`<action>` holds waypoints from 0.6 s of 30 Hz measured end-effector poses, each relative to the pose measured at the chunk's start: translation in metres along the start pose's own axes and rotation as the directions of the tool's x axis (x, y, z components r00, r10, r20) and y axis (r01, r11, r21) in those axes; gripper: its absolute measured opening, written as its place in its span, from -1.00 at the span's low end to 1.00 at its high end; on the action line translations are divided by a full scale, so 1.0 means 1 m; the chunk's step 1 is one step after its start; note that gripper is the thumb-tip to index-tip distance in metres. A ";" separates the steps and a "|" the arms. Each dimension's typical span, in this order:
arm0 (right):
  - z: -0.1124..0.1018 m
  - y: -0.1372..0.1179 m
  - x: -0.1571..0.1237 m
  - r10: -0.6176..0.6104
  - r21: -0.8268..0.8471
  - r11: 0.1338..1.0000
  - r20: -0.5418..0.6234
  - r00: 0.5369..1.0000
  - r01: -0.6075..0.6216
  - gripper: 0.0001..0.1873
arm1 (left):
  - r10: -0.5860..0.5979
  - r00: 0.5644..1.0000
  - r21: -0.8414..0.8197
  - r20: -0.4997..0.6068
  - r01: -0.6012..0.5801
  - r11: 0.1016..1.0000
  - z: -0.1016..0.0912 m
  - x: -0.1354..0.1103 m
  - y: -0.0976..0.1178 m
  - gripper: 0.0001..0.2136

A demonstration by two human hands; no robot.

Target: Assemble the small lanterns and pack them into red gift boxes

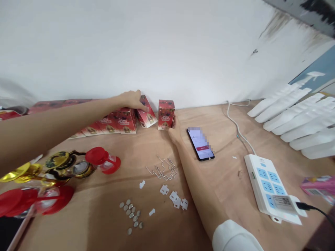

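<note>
My left hand (133, 100) grips a small red Christmas box (146, 113), which tilts to the left at the right end of a row of like boxes (115, 122) along the wall. Just to its right, an upright red box (165, 112) is held low down by my right hand (173, 129), fingers closed around its lower right side. Nearer to me lie bent metal wires (164, 169), white plastic pieces (175, 198) and several silvery button cells (132, 213). Small red lanterns (106, 160) and gold ones (59, 164) lie at the left.
A phone (201, 143) with its screen lit lies right of my right forearm. Farther right are a white power strip (269, 188) with a plugged-in cable, a stack of white plastic pieces (298, 115) and a pink package (319, 186). A white cord (237, 122) runs to the wall.
</note>
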State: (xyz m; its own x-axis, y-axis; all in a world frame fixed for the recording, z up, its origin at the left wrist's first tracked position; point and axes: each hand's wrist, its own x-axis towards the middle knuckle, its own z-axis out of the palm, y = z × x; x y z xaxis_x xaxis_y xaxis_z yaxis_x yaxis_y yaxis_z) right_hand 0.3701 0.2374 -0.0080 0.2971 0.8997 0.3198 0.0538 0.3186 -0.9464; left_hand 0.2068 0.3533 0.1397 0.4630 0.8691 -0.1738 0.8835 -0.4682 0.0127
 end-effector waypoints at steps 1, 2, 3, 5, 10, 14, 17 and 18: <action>0.000 0.001 0.000 0.004 0.000 1.000 -0.005 1.000 -0.004 -0.27 | 0.009 1.000 -0.010 -0.009 -0.009 1.000 0.000 0.000 0.000 -0.09; 0.000 0.001 0.001 0.007 0.001 1.000 -0.012 1.000 -0.007 -0.26 | 0.031 0.999 -0.011 -0.015 -0.031 0.999 -0.001 -0.001 0.001 -0.08; 0.000 0.002 0.001 0.006 0.004 1.000 -0.009 1.000 -0.006 -0.25 | 0.063 0.998 -0.002 -0.023 -0.063 0.998 -0.001 -0.004 0.003 -0.07; -0.001 0.002 0.001 -0.001 0.016 1.000 0.020 1.000 0.000 -0.21 | 0.143 0.989 0.039 -0.049 -0.141 0.989 -0.001 -0.013 0.010 -0.05; 0.001 0.003 0.002 -0.008 0.017 1.000 0.155 0.988 0.006 -0.13 | 0.241 0.962 0.146 -0.130 -0.222 0.964 0.008 -0.046 0.023 -0.13; 0.002 0.008 0.004 -0.038 -0.010 0.999 0.225 0.974 0.041 -0.11 | 0.334 0.926 0.206 -0.174 -0.298 0.932 0.015 -0.055 0.015 -0.17; 0.000 0.011 0.005 -0.049 -0.033 0.998 0.227 0.973 0.058 -0.13 | 0.300 0.943 0.201 -0.145 -0.269 0.942 0.016 -0.052 0.007 -0.17; 0.000 0.011 0.005 -0.055 -0.039 0.997 0.225 0.973 0.066 -0.13 | 0.275 0.953 0.196 -0.126 -0.247 0.949 0.016 -0.050 0.005 -0.17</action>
State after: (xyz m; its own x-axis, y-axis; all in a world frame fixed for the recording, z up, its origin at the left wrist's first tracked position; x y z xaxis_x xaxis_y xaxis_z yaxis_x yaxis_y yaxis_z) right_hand 0.3723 0.2450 -0.0170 0.0715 0.9247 0.3739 0.1107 0.3652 -0.9243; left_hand 0.1870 0.3050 0.1331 0.6929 0.7200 -0.0380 0.7100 -0.6905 -0.1378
